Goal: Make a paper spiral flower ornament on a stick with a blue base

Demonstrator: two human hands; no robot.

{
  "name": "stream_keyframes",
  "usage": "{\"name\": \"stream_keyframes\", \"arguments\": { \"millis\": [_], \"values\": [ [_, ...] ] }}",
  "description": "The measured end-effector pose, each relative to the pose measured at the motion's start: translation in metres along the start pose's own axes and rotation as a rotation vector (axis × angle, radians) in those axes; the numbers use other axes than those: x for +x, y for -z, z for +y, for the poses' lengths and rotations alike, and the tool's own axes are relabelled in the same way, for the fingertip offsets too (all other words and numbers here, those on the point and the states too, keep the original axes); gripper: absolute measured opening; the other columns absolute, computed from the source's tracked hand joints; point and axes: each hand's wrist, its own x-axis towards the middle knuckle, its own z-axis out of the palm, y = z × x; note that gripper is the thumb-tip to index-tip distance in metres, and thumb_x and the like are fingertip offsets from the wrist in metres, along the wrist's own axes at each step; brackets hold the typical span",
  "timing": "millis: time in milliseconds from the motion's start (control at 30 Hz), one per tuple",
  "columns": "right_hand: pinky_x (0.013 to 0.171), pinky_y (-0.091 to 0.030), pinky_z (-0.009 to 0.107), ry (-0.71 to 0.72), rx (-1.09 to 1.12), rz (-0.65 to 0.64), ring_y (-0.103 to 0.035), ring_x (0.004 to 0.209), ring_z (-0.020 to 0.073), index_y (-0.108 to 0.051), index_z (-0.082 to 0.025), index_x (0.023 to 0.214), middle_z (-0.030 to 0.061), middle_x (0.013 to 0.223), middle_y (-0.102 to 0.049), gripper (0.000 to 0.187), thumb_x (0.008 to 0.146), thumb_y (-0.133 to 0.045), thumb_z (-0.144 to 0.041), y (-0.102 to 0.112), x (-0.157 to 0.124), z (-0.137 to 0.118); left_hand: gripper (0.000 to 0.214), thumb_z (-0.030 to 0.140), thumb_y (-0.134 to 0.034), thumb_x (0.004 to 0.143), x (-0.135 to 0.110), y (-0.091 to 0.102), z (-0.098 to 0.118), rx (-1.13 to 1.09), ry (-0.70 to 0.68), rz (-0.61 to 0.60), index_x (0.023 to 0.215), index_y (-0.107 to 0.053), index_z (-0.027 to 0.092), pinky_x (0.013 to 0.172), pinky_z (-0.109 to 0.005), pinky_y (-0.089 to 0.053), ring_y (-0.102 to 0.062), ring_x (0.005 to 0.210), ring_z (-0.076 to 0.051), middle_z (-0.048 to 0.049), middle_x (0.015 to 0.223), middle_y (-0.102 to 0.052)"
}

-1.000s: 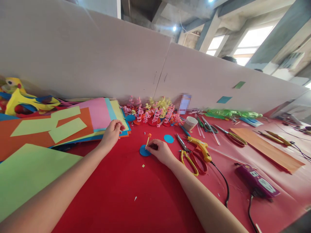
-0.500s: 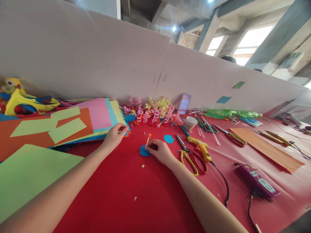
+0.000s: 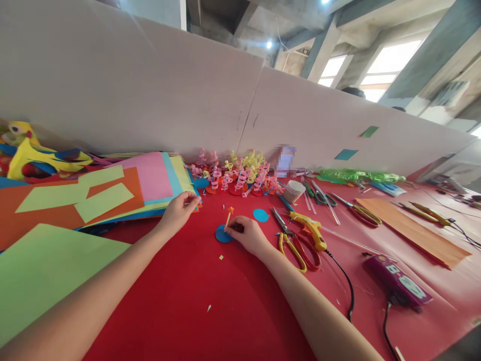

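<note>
My right hand [image 3: 246, 233] pinches the lower part of a thin pale yellow stick [image 3: 227, 219], which stands nearly upright on a round blue paper disc [image 3: 222, 234]. A small orange piece [image 3: 231, 210] tops the stick. To the left, my left hand [image 3: 182, 210] hovers by the edge of the stacked coloured paper, thumb and fingertips together; whether anything small is between them I cannot make out. Another blue disc [image 3: 260, 215] lies flat just beyond my right hand.
Pink and yellow paper spirals [image 3: 242, 175] stand along the white partition [image 3: 169, 95]. Right of my hand lie scissors [image 3: 295, 243], a yellow glue gun [image 3: 310, 228] with its cord, and a purple device [image 3: 398, 281]. Coloured paper sheets [image 3: 154, 175] cover the left side.
My left hand has shifted very slightly to the right. My right hand, the stick and the blue disc have stayed in place.
</note>
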Motion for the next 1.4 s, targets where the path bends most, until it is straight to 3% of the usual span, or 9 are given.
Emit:
{"name": "stream_keyframes", "arguments": {
  "millis": [533,933,1233,1400],
  "values": [
    [0.059,-0.040,0.022,0.015,0.011,-0.003,-0.055,0.064,0.0128,-0.064,-0.017,0.074,0.0016,0.073,-0.064,0.002,0.076,-0.063,-0.017,0.000,-0.001,-0.001,0.029,0.047,-0.047,0.078,-0.001,-0.002,-0.006,-0.048,0.008,-0.034,0.078,-0.054,0.018,0.079,-0.035,-0.048,-0.063,0.082,-0.022,-0.0068,0.082,-0.066],
    [0.058,-0.039,0.022,0.015,0.013,0.001,-0.054,0.063,0.0127,-0.064,-0.017,0.074,0.0014,0.072,-0.064,0.002,0.075,-0.063,-0.017,-0.001,0.001,0.002,0.025,0.043,-0.045,0.080,0.002,-0.003,-0.016,-0.059,-0.015,-0.057,0.081,-0.052,0.020,0.082,-0.037,-0.048,-0.063,0.085,-0.021,-0.0050,0.084,-0.065],
    [0.058,-0.039,0.021,0.018,0.022,0.002,-0.054,0.064,0.0126,-0.064,-0.016,0.074,0.0015,0.072,-0.064,0.002,0.075,-0.063,-0.016,0.000,0.000,0.000,0.025,0.044,-0.051,0.076,-0.001,-0.005,-0.007,-0.118,-0.006,-0.071,0.079,-0.051,0.019,0.075,-0.034,-0.050,-0.063,0.080,-0.020,-0.0036,0.079,-0.062],
    [0.058,-0.039,0.022,0.019,0.013,0.003,-0.054,0.064,0.0125,-0.064,-0.017,0.073,0.0011,0.072,-0.064,0.002,0.075,-0.063,-0.016,0.000,0.001,0.000,0.024,0.043,-0.050,0.077,-0.002,-0.004,-0.005,-0.098,-0.001,-0.090,0.077,-0.052,0.019,0.078,-0.035,-0.048,-0.062,0.082,-0.020,-0.0039,0.079,-0.062]
  ]
}}
